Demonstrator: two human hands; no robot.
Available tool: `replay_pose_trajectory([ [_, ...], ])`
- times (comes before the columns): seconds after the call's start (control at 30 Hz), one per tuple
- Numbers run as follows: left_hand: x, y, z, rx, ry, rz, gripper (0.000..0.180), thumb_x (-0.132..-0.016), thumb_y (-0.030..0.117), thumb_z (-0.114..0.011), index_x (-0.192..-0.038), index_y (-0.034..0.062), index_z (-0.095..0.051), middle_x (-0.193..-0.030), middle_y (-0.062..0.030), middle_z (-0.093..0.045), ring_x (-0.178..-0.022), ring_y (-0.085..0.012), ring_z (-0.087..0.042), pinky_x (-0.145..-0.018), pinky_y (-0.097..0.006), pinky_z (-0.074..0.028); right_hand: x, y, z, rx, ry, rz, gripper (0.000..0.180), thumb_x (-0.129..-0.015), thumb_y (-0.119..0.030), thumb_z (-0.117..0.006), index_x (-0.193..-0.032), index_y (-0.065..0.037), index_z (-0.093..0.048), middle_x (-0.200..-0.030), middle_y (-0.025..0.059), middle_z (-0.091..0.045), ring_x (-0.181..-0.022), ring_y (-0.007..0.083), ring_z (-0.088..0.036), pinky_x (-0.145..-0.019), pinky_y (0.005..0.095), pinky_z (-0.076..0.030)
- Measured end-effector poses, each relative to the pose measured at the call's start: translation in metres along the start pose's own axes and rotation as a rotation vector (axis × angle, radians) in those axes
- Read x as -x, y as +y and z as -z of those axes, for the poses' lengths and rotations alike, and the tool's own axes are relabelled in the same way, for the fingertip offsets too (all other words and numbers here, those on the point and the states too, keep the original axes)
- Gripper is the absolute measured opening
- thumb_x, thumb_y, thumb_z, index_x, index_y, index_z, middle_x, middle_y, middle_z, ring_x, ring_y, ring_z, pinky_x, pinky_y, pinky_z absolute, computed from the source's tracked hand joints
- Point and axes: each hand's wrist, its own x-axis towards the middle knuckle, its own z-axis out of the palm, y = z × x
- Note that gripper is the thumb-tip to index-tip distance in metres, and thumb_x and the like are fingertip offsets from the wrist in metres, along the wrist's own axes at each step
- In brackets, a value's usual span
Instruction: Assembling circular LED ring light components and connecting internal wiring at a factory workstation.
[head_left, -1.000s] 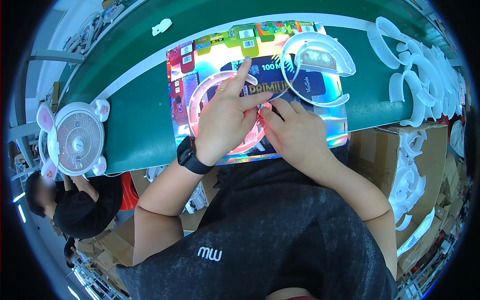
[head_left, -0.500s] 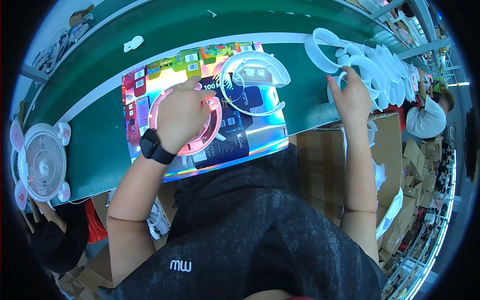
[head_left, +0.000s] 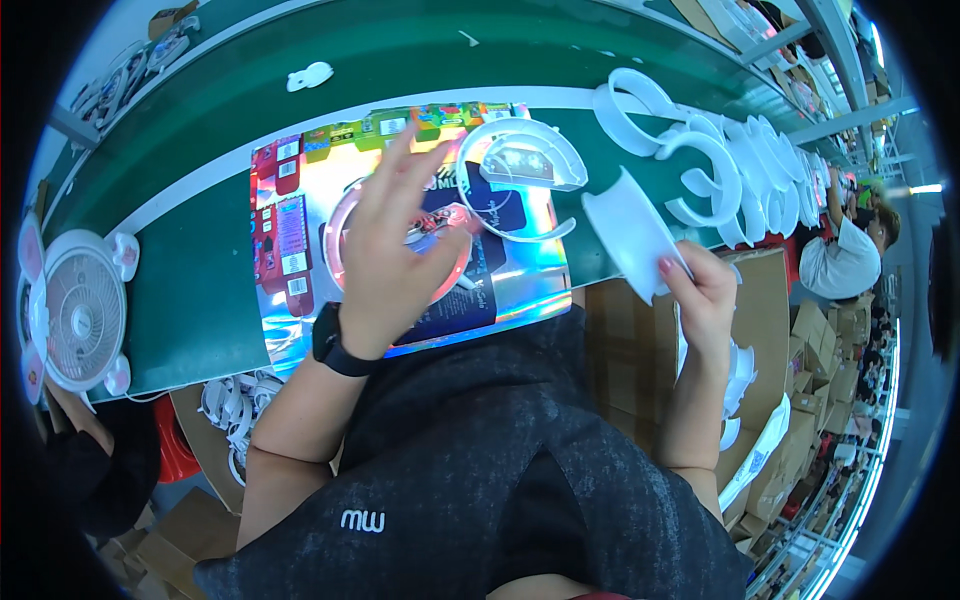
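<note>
My left hand [head_left: 388, 265] hovers with fingers spread over a round pink plastic housing [head_left: 456, 276], hiding much of it. Loose wires show inside that housing, to the right of my palm. Between thumb and fingers, my right hand [head_left: 708, 292] grips a curved white plastic band [head_left: 630, 232], raised at the right of the work spot. A white half-round piece with a clear panel [head_left: 530, 160] rests just beyond the housing, and a thin curved strip is attached to it. Both lie on a shiny printed sheet [head_left: 300, 320].
More white curved bands [head_left: 765, 175] are piled along the green bench [head_left: 190, 290] at the right. A white fan [head_left: 85, 315] stands at the far left. Below the bench, a cardboard box [head_left: 625, 360] holds white parts. Other people sit at both sides.
My right hand has taken a white band from beside the pile and brought it nearer. My left hand has lifted off the pink housing, its fingers opening.
</note>
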Motion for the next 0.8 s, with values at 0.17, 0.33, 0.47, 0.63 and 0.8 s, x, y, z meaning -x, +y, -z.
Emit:
replay_pose_trajectory([
  [0.17, 0.006, 0.004, -0.005, 0.337, -0.247, 0.01, 0.087, -0.074, 0.023, -0.081, -0.147, 0.0084, -0.037, -0.147, -0.0208, -0.042, -0.135, -0.0371, -0.042, -0.108, -0.043, -0.038, 0.001, 0.003, -0.031, -0.863, -0.393, 0.22, 0.015, -0.086, -0.009, -0.069, -0.08, 0.006, -0.069, -0.078, 0.0135, -0.067, -0.086, 0.0287, -0.063, -0.081, 0.0432, -0.046],
  [0.33, 0.006, 0.005, 0.011, 0.09, -0.062, -0.235, 0.045, -0.078, 0.012, -0.072, -0.12, 0.0023, -0.058, -0.119, -0.0138, -0.065, -0.105, -0.0323, -0.066, -0.086, -0.038, -0.054, -0.03, -0.046, -0.049, -0.505, -0.775, 0.433, 0.019, -0.08, -0.011, -0.072, -0.093, 0.003, -0.071, -0.09, 0.0169, -0.07, -0.111, 0.0377, -0.06, -0.101, 0.058, -0.037],
  [0.47, 0.016, 0.014, 0.039, -0.267, 0.1, -0.371, 0.046, -0.078, 0.009, -0.071, -0.121, 0.0011, -0.056, -0.121, -0.0178, -0.063, -0.102, -0.0358, -0.066, -0.085, -0.038, -0.055, -0.039, -0.086, -0.065, -0.128, -0.675, 0.542, 0.021, -0.078, -0.004, -0.069, -0.098, 0.003, -0.068, -0.089, 0.0163, -0.069, -0.101, 0.0348, -0.064, -0.094, 0.0501, -0.046],
  [0.63, 0.025, -0.017, 0.083, -0.145, 0.101, -0.183, 0.099, -0.068, 0.025, -0.085, -0.146, -0.0009, -0.03, -0.146, -0.024, -0.042, -0.13, -0.0415, -0.046, -0.103, -0.046, -0.044, -0.051, -0.103, -0.096, 0.056, -0.417, 0.778, 0.029, -0.069, 0.001, -0.067, -0.098, -0.001, -0.068, -0.088, 0.0129, -0.066, -0.079, 0.0314, -0.063, -0.072, 0.0378, -0.051],
  [0.8, 0.069, -0.053, 0.093, -0.53, -0.334, 0.125, 0.118, -0.06, 0.06, -0.081, -0.145, -0.0048, -0.03, -0.15, -0.0228, -0.036, -0.144, -0.0387, -0.024, -0.116, -0.056, -0.018, -0.035, -0.09, -0.153, 0.153, -0.483, 0.83, 0.034, -0.066, 0.0, -0.064, -0.099, -0.003, -0.068, -0.087, 0.0078, -0.062, -0.081, 0.0275, -0.06, -0.067, 0.0368, -0.049],
])
